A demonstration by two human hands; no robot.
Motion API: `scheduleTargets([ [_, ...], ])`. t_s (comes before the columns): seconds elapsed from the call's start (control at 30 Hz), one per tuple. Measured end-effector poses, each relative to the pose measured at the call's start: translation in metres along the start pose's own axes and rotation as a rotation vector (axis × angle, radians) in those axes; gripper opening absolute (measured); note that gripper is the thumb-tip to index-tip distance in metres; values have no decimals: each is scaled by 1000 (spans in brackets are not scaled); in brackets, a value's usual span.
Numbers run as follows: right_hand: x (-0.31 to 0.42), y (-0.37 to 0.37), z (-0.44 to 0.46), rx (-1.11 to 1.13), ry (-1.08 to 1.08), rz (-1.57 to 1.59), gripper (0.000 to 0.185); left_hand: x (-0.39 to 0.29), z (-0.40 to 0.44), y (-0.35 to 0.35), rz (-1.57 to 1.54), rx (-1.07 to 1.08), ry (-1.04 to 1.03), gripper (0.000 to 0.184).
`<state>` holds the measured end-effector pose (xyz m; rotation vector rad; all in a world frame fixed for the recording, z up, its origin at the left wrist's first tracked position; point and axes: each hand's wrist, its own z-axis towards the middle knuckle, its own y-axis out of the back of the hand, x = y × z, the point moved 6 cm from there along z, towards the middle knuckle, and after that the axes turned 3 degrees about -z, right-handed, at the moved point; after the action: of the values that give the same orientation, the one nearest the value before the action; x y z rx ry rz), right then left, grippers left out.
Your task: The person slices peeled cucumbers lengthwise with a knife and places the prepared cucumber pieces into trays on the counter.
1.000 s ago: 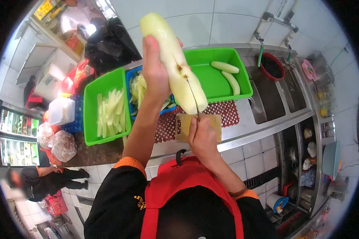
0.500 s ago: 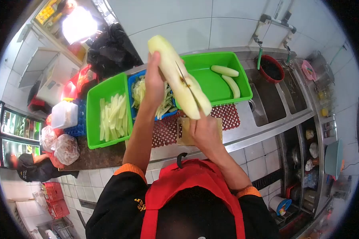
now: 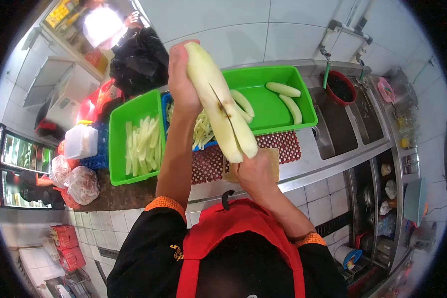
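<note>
A large pale green peeled vegetable [image 3: 216, 99], slit lengthwise with brown marks in the cut, slants above the counter. My left hand [image 3: 184, 82] is wrapped round its upper end. At its lower end my right hand [image 3: 256, 171] is closed; whatever it grips is hidden behind the vegetable. Below lies a yellowish board [image 3: 270, 164] on a red perforated mat [image 3: 288, 146]. Behind it, a green tub [image 3: 263, 109] holds several peeled pieces. To the left, another green tub [image 3: 118, 144] holds pale strips, and a blue basket [image 3: 165, 102] holds thinner shreds.
On the right are the sink [image 3: 335, 124] and a red bowl [image 3: 340, 87]. Plastic bags [image 3: 82, 185] and a white container [image 3: 81, 142] stand at the left. Another person in black [image 3: 32, 188] is at the far left, and one more is at the top left.
The vegetable's lower end has come down and towards me, its slit turned more into view. Another peeled piece shows in the green tub. The person at the far left has shifted.
</note>
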<state>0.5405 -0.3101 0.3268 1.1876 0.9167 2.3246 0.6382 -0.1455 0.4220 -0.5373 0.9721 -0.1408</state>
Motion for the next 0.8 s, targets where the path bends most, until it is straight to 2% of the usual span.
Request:
scheduleTargets([
  [0.17,-2,-12,3,-62,60,38,39,2,-1,16,67,-75,-15,34],
  [0.33,-4,-9,0,-58,-37,15,24,10,3,28,14,-164,65,34],
  [0.43,-7,-14,-1,-64,-8,52,19,13,1,28,89,-159,106,34],
  [0.53,-7,-20,1,-82,55,95,22,17,-4,26,33,-110,136,34],
  [0.6,-8,-25,0,-101,68,119,24,18,-7,26,94,-77,86,33],
  [0.67,-7,-23,1,-123,82,141,26,27,-3,36,70,-108,102,37],
  [0.73,-9,-22,3,-40,-43,91,30,30,-8,40,45,-146,124,40],
  [0.8,-13,-22,-6,-14,-59,78,30,32,-9,38,-8,-188,163,33],
])
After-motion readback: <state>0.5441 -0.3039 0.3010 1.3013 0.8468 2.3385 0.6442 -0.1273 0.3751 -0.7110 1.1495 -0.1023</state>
